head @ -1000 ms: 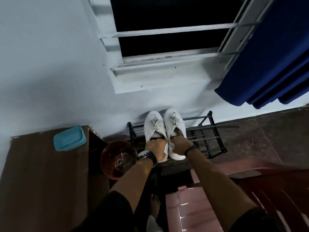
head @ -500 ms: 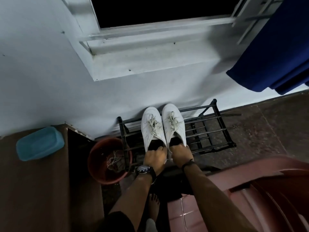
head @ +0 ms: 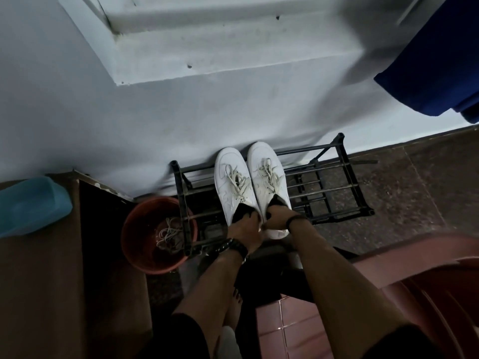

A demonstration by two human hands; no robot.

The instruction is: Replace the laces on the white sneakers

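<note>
Head view: the two white sneakers sit side by side on a black metal shoe rack [head: 334,200] against the pale wall, toes toward 12 o'clock. The left sneaker [head: 230,177] and the right sneaker [head: 269,169] touch along their inner edges, and both carry loose, off-white laces [head: 239,183] through the eyelets. The left hand [head: 245,229] grips the heel of the left sneaker, its fingers curled into the dark opening. The right hand [head: 277,218] holds the heel of the right sneaker the same way, fingers hooked over the collar; how far they reach inside I cannot tell.

At 9 o'clock from the rack stands a red-brown bucket [head: 134,244] with a tangle of pale laces [head: 169,234] lying in it. Further toward 9 o'clock a blue plastic tub [head: 31,206] rests on a brown counter [head: 39,294]. A blue curtain [head: 435,66] hangs at 2 o'clock.

Risks, as I judge them: the rack is only thin bars, so a dangling lace end could catch on a bar as the pair is lifted. The heel-only hold leaves the toes free to tip down and slip, and the bucket just beside the rack could be knocked.
</note>
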